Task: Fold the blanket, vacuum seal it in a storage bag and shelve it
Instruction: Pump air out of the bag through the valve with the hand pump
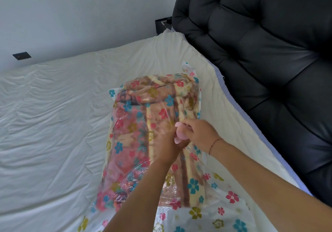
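Observation:
A clear storage bag point(212, 204) printed with coloured flowers lies on the bed, and the folded pink and cream blanket point(143, 120) fills it. On top of the bag sits a pink valve cap point(179, 134). My left hand point(168, 145) grips the valve from below and the left. My right hand point(199, 133) pinches the pink cap from the right. Both hands meet over the bag's upper middle. The valve's base is hidden by my fingers.
The bag rests on a wrinkled white sheet point(53, 133) covering the bed. A black tufted headboard point(269, 70) runs along the right. A dark nightstand point(163, 25) stands in the far corner, and a black wall plate point(22, 56) is on the left wall.

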